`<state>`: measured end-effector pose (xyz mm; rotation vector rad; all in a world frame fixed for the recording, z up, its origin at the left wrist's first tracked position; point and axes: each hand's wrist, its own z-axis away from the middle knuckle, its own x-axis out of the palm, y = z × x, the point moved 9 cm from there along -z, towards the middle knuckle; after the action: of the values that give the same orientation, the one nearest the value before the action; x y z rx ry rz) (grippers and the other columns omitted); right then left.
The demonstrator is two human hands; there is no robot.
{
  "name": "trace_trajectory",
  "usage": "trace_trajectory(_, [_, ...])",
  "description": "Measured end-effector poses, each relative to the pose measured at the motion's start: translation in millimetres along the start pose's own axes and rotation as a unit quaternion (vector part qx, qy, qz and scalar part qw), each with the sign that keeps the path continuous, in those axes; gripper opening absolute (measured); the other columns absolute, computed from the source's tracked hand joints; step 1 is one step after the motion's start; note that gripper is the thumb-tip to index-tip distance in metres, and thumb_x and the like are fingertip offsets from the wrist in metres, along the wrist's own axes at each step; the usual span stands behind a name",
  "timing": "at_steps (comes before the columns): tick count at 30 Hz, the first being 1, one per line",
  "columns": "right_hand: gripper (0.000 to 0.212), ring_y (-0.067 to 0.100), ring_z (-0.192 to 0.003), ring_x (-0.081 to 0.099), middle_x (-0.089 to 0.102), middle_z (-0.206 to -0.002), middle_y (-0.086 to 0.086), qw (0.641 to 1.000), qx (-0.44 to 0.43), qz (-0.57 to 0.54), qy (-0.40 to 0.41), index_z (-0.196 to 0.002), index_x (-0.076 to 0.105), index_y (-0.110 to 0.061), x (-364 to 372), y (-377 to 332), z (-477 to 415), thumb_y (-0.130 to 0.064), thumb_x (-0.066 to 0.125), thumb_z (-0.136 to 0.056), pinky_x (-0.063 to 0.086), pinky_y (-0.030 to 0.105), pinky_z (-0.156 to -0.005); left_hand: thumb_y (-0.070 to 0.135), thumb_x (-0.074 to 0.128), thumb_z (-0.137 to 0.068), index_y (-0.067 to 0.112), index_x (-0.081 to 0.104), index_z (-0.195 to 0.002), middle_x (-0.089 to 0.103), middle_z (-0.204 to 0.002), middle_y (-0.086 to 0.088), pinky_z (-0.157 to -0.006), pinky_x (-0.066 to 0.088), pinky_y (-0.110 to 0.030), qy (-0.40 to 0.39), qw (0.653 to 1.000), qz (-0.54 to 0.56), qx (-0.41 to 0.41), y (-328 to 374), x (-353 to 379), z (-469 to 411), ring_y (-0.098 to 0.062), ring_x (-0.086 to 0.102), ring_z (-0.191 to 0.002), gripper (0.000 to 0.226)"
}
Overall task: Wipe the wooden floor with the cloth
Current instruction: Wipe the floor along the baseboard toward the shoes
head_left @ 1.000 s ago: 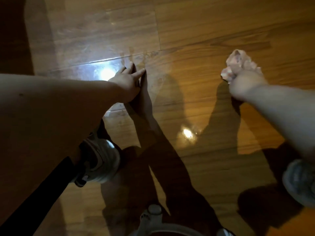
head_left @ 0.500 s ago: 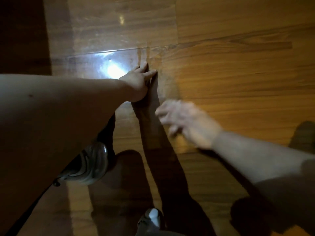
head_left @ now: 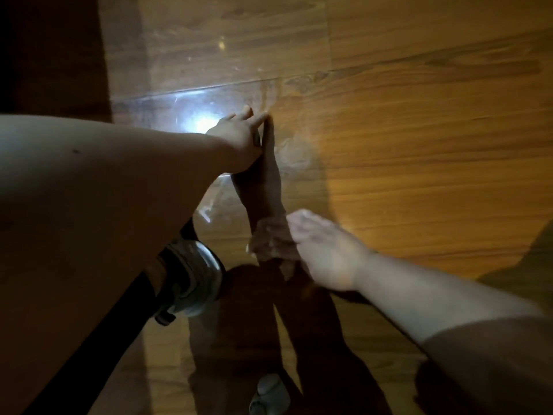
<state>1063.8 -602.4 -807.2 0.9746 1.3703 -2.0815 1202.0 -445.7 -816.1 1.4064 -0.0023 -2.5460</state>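
**Q:** Where is the cloth, and how are the hands set?

**A:** The cloth [head_left: 269,241] is bunched on the wooden floor [head_left: 419,151], at 9 o'clock of the right hand [head_left: 324,253]. The fingers appear curled over it, though the exact grip is hidden by blur. The left hand [head_left: 239,139] is laid flat at 12 o'clock of the cloth, with fingers straight, close together and holding nothing.

**Q:** How is the stroke best made?

**A:** Even downward pressure is advised, with overlapping passes along the grain. The hazy patch [head_left: 294,154] at 1 o'clock should be covered. The shoe [head_left: 191,280] at 8 o'clock is to be avoided.
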Motion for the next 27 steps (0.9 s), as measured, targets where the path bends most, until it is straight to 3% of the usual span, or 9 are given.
trace_trajectory(3, [0.070, 0.011, -0.149, 0.002, 0.009, -0.162, -0.012, 0.983, 0.164, 0.016, 0.075, -0.148, 0.032, -0.043, -70, 93, 2, -0.007, 0.046, -0.089, 0.001, 0.036, -0.122, 0.032, 0.058, -0.090, 0.033, 0.016, -0.152, 0.009, -0.161, -0.002, -0.111, 0.027, -0.038, 0.003, 1.000, -0.001, 0.006, -4, 6, -3, -0.027, 0.019, -0.145, 0.075])
trace_trajectory(8, [0.075, 0.022, -0.150, -0.002, 0.000, -0.164, 0.001, 0.874, 0.460, -0.020, 0.155, -0.154, 0.014, -0.039, -110, 176, 38, -0.016, 0.049, -0.092, 0.003, 0.035, -0.121, 0.026, 0.059, -0.091, 0.028, 0.019, -0.153, 0.005, -0.162, 0.001, -0.115, 0.021, -0.035, -0.002, 1.000, 0.023, 0.018, -17, 17, -2, -0.024, 0.012, -0.147, 0.074])
trace_trajectory(11, [0.081, 0.020, -0.149, -0.008, -0.004, -0.163, -0.002, 0.931, 0.336, 0.039, 0.134, -0.154, 0.009, -0.040, -74, 113, 13, -0.013, 0.048, -0.088, 0.000, 0.040, -0.121, 0.018, 0.056, -0.091, 0.028, 0.021, -0.152, 0.004, -0.162, 0.002, -0.115, 0.018, -0.031, -0.008, 0.999, 0.047, 0.021, -17, 16, -6, -0.022, 0.011, -0.148, 0.072])
trace_trajectory(14, [0.063, 0.018, -0.149, -0.009, 0.001, -0.162, -0.004, 0.989, 0.131, 0.039, 0.053, -0.149, 0.032, -0.034, -19, 30, -10, -0.012, 0.044, -0.091, -0.017, 0.037, -0.116, 0.012, 0.057, -0.089, 0.029, 0.025, -0.151, 0.007, -0.162, 0.005, -0.111, 0.024, -0.026, -0.011, 0.998, 0.060, 0.018, -21, 11, -4, -0.022, 0.018, -0.146, 0.071])
trace_trajectory(17, [0.041, 0.021, -0.149, -0.001, 0.019, -0.160, 0.000, 0.992, -0.023, 0.095, -0.080, -0.136, 0.054, -0.023, 12, -7, -14, -0.017, 0.047, -0.096, -0.012, 0.039, -0.117, 0.014, 0.061, -0.087, 0.028, 0.033, -0.148, 0.019, -0.158, 0.000, -0.100, 0.033, -0.026, 0.006, 0.998, 0.050, 0.030, -25, 7, 4, -0.028, 0.035, -0.137, 0.069])
trace_trajectory(19, [0.050, 0.016, -0.148, 0.006, 0.018, -0.160, -0.009, 0.992, -0.028, 0.094, -0.074, -0.140, 0.044, -0.039, -8, 16, -16, -0.019, 0.048, -0.095, -0.002, 0.038, -0.118, 0.019, 0.064, -0.086, 0.027, 0.035, -0.148, 0.027, -0.150, -0.008, -0.096, 0.035, -0.029, 0.026, 0.998, 0.048, 0.021, -31, 9, 14, -0.031, 0.038, -0.130, 0.068])
trace_trajectory(22, [0.069, 0.012, -0.148, 0.008, 0.014, -0.161, -0.012, 0.983, 0.152, 0.050, 0.085, -0.145, 0.034, -0.048, -72, 91, -10, -0.010, 0.049, -0.089, 0.006, 0.037, -0.121, 0.030, 0.062, -0.089, 0.028, 0.030, -0.149, 0.023, -0.151, -0.007, -0.100, 0.035, -0.035, 0.043, 0.998, 0.037, 0.005, -43, 16, 24, -0.029, 0.033, -0.133, 0.068])
trace_trajectory(25, [0.070, 0.017, -0.149, 0.005, 0.009, -0.163, -0.005, 0.895, 0.403, -0.020, 0.188, -0.150, 0.027, -0.042, -104, 159, 14, -0.012, 0.047, -0.090, 0.006, 0.034, -0.120, 0.035, 0.059, -0.092, 0.034, 0.025, -0.150, 0.016, -0.156, 0.000, -0.099, 0.037, -0.036, 0.032, 0.999, 0.034, 0.001, -49, 18, 21, -0.026, 0.029, -0.137, 0.067])
trace_trajectory(27, [0.070, 0.019, -0.149, 0.004, 0.007, -0.163, -0.004, 0.870, 0.451, -0.038, 0.195, -0.153, 0.021, -0.036, -90, 150, 2, -0.015, 0.047, -0.091, 0.005, 0.037, -0.121, 0.038, 0.058, -0.092, 0.038, 0.026, -0.148, 0.021, -0.154, 0.007, -0.090, 0.040, -0.036, 0.033, 0.999, 0.027, 0.005, -54, 15, 20, -0.025, 0.034, -0.135, 0.065])
